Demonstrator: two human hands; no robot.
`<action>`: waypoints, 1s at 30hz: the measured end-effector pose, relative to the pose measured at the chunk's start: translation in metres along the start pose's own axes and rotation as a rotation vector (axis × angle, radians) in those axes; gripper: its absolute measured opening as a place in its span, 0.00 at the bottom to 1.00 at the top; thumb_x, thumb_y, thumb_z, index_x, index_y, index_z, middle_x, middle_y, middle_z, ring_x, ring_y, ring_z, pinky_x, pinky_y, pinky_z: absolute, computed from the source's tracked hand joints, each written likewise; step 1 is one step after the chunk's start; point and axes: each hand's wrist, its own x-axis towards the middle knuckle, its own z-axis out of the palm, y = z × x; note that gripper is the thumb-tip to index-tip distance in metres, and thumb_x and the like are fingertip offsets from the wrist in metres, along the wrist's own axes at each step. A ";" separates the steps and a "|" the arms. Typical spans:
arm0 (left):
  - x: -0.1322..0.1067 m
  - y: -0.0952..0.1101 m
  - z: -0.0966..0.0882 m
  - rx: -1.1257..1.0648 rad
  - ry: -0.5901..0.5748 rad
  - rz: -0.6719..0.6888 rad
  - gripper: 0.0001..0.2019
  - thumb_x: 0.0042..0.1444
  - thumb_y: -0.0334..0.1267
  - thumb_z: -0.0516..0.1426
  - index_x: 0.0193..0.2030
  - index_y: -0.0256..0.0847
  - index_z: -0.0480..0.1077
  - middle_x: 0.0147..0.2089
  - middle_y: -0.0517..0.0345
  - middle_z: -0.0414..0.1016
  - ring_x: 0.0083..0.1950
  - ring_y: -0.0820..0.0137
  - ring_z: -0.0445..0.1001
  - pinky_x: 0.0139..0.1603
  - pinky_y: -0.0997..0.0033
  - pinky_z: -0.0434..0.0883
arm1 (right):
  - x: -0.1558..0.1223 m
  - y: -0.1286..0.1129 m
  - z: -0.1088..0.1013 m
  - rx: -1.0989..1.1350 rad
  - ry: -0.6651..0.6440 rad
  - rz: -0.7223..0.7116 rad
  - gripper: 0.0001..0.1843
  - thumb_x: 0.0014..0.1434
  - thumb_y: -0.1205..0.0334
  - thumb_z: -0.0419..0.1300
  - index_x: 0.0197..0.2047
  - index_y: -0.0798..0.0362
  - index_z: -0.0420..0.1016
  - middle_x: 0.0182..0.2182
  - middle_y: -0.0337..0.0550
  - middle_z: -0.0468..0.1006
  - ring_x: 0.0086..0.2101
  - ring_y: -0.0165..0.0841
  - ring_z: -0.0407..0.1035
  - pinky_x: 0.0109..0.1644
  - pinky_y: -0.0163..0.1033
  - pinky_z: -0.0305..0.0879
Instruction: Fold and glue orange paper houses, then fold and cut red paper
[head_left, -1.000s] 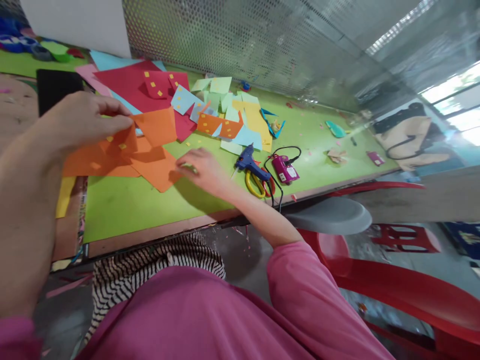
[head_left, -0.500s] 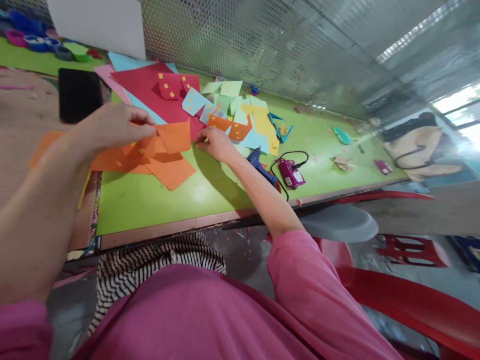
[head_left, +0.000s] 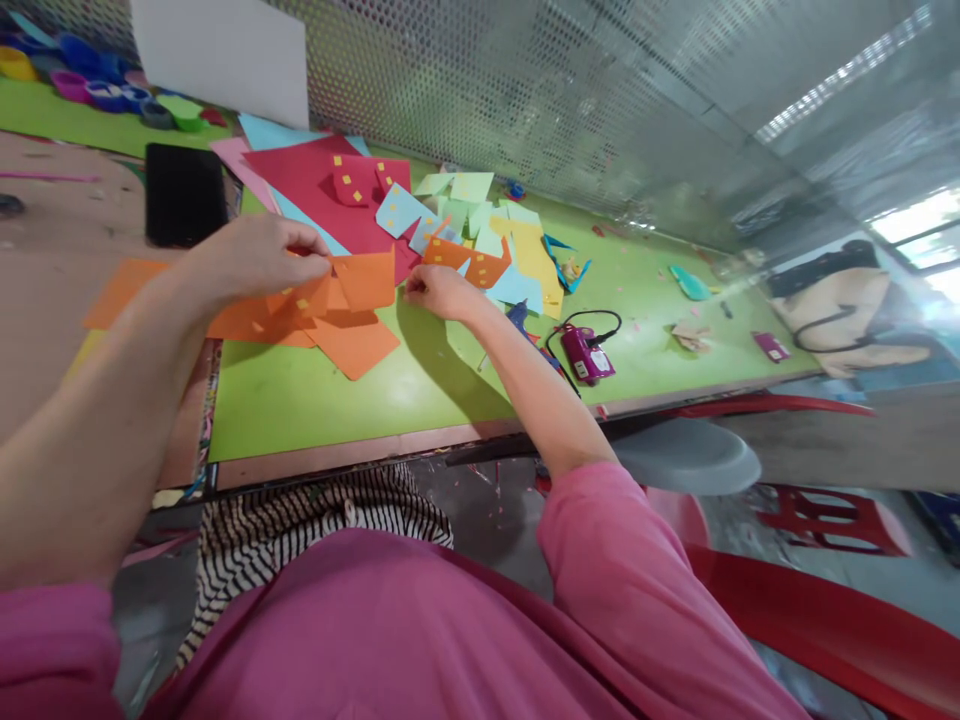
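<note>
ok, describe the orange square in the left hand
The orange square is matte craft paper, flat and plain on the face that shows. The left hand pinches its left edge, holding it just above other orange sheets on the green table. The right hand is near its right edge, not touching.

Left hand (head_left: 255,255) is reaching forward from the lower left, with the bare left forearm (head_left: 97,420) running diagonally up to it and thumb and fingertips pinching tight together. Right arm (head_left: 525,380) is stretching out almost straight from the rolled-up pink sleeve (head_left: 600,560). Right hand (head_left: 439,290) is sitting knuckles-up with fingers curling under; can't tell whether it's gripping.
</note>
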 end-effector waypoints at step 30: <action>0.006 0.004 0.012 0.006 -0.026 0.110 0.25 0.54 0.48 0.50 0.49 0.37 0.81 0.41 0.51 0.81 0.42 0.62 0.75 0.46 0.66 0.67 | -0.033 -0.072 0.023 0.193 0.469 -0.063 0.16 0.76 0.54 0.46 0.57 0.48 0.69 0.50 0.46 0.78 0.43 0.36 0.71 0.50 0.42 0.72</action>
